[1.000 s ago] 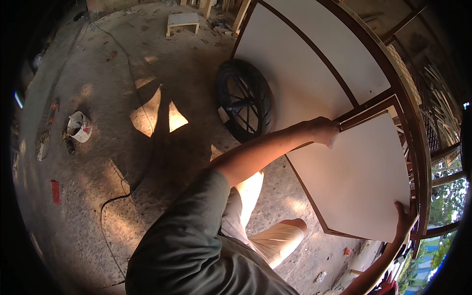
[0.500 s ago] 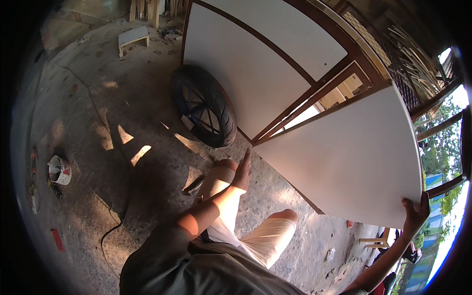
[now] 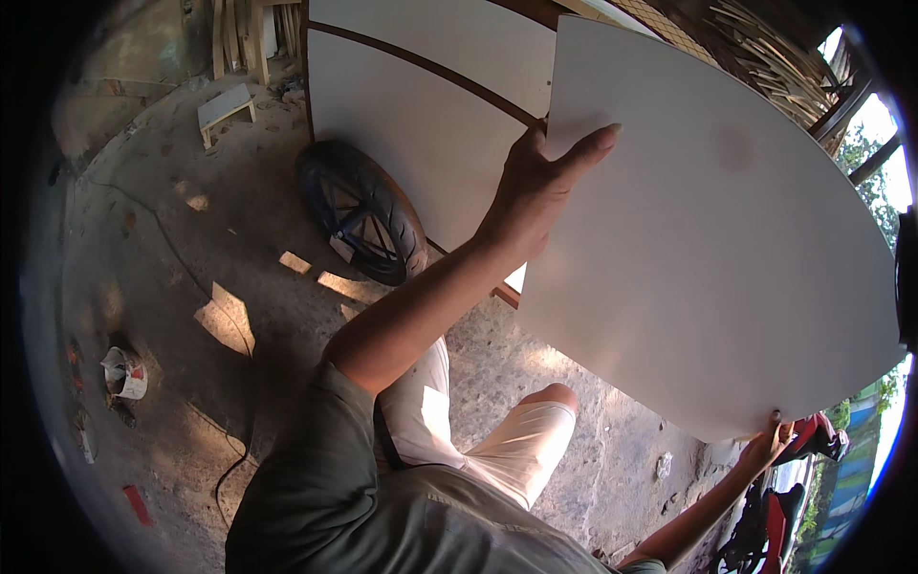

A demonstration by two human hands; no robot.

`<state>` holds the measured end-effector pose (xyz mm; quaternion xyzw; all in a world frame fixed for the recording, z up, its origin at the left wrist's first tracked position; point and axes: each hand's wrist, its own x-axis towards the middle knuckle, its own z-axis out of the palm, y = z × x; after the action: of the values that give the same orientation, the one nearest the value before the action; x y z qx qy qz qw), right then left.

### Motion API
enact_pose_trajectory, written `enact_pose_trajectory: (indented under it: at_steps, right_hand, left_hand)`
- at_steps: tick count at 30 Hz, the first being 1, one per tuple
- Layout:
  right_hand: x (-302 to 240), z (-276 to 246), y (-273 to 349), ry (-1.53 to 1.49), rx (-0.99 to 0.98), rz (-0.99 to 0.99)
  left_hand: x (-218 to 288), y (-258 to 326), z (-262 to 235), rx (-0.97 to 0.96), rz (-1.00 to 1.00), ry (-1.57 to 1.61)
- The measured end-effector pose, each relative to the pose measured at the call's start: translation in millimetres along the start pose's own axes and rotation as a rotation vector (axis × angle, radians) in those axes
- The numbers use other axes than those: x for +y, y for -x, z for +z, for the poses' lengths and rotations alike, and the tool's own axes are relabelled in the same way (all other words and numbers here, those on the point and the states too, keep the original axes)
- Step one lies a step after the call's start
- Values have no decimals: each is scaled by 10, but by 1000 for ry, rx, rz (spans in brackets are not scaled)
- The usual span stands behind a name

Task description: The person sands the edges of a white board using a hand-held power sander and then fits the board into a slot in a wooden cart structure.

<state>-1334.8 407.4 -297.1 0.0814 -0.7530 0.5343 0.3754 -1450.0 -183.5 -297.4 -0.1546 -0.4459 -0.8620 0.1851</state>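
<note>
Dusty concrete floor (image 3: 191, 287) spreads at left, a black tyre (image 3: 363, 225) leaning on stacked white panels (image 3: 421, 124). Left hand (image 3: 540, 187) clamps the raised white board (image 3: 708, 239) at its near edge, thumb across the face; right hand (image 3: 765, 445) grips its lower corner.

Rough concrete floor (image 3: 191, 239) dappled with sun patches; a black tyre (image 3: 363, 212) leans against framed white panels (image 3: 421, 124); small white stool (image 3: 225, 103) beyond; bucket (image 3: 125, 371) at left.

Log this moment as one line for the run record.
left hand: grips white panel left edge | right hand: holds its lower right edge | panel: lifted off ground | tyre: leaning on framed boards
</note>
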Motion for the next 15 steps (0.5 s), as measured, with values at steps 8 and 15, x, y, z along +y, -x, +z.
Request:
enact_pose_trajectory:
  at_steps: [8, 15]
  right_hand:
    - [1269, 762, 545, -133, 21, 162]
    - [1577, 1117, 657, -115, -5, 163]
  left_hand:
    - [-187, -300, -129, -7, 114, -51]
    - [-416, -271, -266, 28, 89, -69]
